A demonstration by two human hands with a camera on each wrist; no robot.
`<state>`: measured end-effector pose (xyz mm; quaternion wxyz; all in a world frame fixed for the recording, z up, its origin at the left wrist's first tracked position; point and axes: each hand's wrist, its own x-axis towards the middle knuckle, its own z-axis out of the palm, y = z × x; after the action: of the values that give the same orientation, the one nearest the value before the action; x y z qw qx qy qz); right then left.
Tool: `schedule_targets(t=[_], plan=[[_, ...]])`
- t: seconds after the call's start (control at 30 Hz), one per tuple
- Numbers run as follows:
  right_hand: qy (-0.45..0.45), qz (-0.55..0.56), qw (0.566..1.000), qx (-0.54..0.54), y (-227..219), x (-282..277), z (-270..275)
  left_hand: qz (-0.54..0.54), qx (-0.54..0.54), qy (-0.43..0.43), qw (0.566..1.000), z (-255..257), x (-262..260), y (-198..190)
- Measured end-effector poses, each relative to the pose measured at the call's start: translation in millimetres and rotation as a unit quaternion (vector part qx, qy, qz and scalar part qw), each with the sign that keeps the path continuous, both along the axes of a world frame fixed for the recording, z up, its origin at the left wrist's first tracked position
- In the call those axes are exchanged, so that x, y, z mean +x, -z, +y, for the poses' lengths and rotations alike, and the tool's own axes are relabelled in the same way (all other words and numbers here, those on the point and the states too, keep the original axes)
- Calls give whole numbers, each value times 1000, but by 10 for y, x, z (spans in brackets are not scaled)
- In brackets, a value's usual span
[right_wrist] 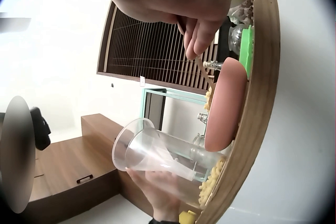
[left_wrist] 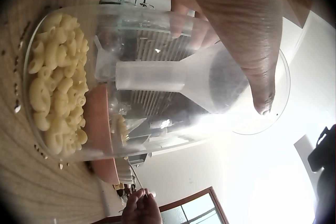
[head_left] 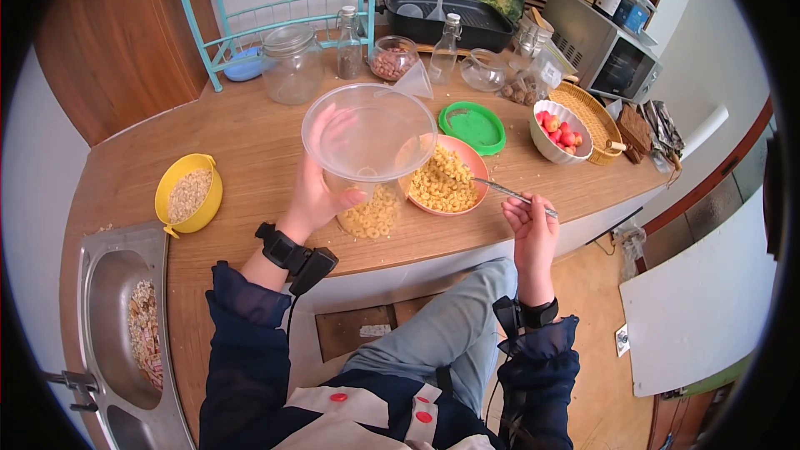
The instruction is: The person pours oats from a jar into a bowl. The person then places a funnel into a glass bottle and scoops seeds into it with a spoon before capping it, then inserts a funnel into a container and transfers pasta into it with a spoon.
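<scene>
My left hand [head_left: 315, 187] grips a clear jar [left_wrist: 157, 145], which stands upright on the counter with a layer of elbow macaroni [left_wrist: 58, 87] at its bottom. A wide translucent funnel [head_left: 369, 133] sits in the jar's mouth, its spout hanging down inside. The thumb lies along the funnel's cone in the left wrist view, fingers round the far side. Between thumb and fingers, my right hand [head_left: 533, 225] pinches the handle of a metal spoon [head_left: 508, 192]. The spoon's head is in the macaroni of a pink bowl [right_wrist: 226, 108], right beside the jar.
A yellow bowl [head_left: 210, 208] of oats stands left, near the sink [head_left: 162, 283]. Behind are a green lid [head_left: 475, 127], a white bowl [head_left: 554, 150] of red fruit, a small funnel [head_left: 414, 81], glass jars and bottles, and a wicker tray [head_left: 583, 108]. The counter's front edge is close.
</scene>
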<state>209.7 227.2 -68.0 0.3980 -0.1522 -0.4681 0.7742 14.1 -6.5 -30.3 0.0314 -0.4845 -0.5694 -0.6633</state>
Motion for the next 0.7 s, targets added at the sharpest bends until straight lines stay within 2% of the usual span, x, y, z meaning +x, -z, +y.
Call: schedule_targets(t=[0.47,0.7], plan=[[18,4,1000,4,9,20,85,2,7,4,1000,2,-1,2],[13,60,997,55,-523,-43,129,-14,-4,-18,1000,10,31,-16]])
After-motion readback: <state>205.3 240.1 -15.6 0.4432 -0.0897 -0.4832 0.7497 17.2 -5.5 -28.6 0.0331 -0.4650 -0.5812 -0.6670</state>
